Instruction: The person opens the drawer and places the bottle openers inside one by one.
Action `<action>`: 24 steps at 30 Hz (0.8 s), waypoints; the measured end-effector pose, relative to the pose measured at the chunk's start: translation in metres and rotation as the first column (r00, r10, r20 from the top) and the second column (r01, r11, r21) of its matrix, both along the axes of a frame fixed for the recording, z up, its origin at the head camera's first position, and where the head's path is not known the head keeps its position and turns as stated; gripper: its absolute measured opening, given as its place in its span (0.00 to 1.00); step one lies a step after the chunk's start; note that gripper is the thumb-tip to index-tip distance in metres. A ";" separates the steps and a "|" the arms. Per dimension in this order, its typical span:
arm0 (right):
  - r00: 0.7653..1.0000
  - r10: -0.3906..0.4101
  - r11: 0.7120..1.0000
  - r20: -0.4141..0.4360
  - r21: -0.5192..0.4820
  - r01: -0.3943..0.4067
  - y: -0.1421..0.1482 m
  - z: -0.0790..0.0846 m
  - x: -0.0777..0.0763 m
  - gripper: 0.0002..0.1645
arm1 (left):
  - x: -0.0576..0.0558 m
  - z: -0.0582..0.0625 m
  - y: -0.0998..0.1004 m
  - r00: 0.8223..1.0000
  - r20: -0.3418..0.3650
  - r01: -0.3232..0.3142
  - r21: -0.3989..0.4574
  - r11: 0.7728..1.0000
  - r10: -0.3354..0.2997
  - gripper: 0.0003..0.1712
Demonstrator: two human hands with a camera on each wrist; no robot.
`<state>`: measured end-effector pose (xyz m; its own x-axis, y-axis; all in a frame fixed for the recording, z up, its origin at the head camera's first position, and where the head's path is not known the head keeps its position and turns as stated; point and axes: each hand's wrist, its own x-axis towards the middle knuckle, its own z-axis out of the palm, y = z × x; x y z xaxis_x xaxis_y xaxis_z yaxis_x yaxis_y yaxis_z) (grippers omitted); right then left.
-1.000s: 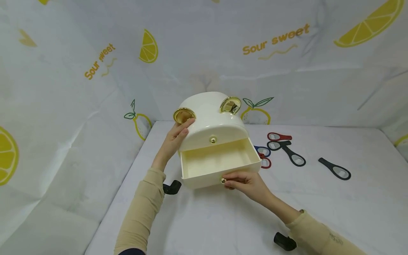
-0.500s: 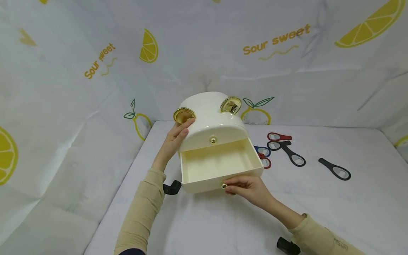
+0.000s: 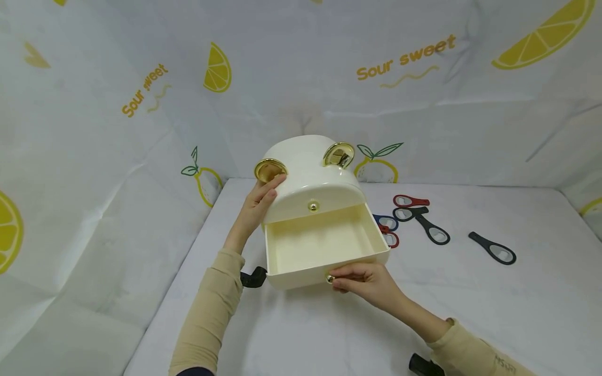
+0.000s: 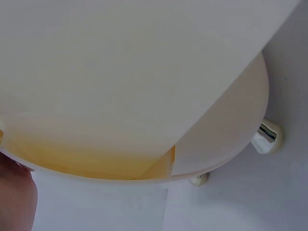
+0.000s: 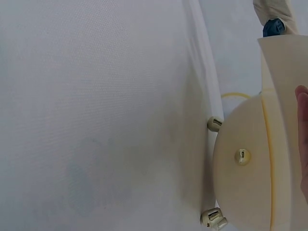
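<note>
"What did the fingers have hold of?"

"The right hand (image 3: 373, 284) had thumb and fingertip pinched together on the lower gold knob (image 3: 330, 279). The left hand (image 3: 249, 211) laid its fingers fairly straight against the side of the white box (image 3: 308, 169), their tips just beside a gold disc (image 3: 270, 169)."

"And the drawer (image 3: 296, 279)?"

"It jutted from the box, its front just beyond the right fingers; the upper gold knob (image 3: 313, 207) sat farther beyond them."

"Any writing?"

"'Sour sweet', twice, in orange on the backdrop (image 3: 282, 68), well beyond the fingers of both hands. The right sleeve (image 3: 463, 344), behind its fingers, bore dark letters too small to read surely."

"Anything on the tabletop (image 3: 305, 334)?"

"Magnifying glasses (image 3: 426, 224), rightward of the right fingers and beyond them, with black, red and blue frames."
</note>
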<state>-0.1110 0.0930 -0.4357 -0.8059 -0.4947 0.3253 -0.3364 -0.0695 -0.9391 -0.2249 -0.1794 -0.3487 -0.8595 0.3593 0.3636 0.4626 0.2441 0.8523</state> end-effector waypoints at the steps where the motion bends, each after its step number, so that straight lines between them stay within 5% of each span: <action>1: 1.000 0.001 1.000 -0.005 0.001 -0.001 0.001 0.000 0.000 0.13 | 0.000 0.000 0.000 1.000 0.000 0.000 0.002 1.000 0.000 0.27; 5: 1.000 0.003 1.000 -0.016 0.003 -0.003 0.003 0.000 0.000 0.13 | -0.001 -0.001 0.002 1.000 -0.002 -0.003 0.007 1.000 0.003 0.30; 14: 0.996 0.024 1.000 -0.081 -0.012 -0.025 0.000 -0.001 0.008 0.12 | -0.015 -0.023 -0.008 0.999 -0.031 -0.019 0.008 1.000 0.019 0.31; 24: 0.989 0.036 0.999 -0.145 0.015 -0.034 0.000 0.001 0.009 0.11 | -0.018 -0.025 -0.006 0.999 -0.030 -0.020 0.020 1.000 0.020 0.39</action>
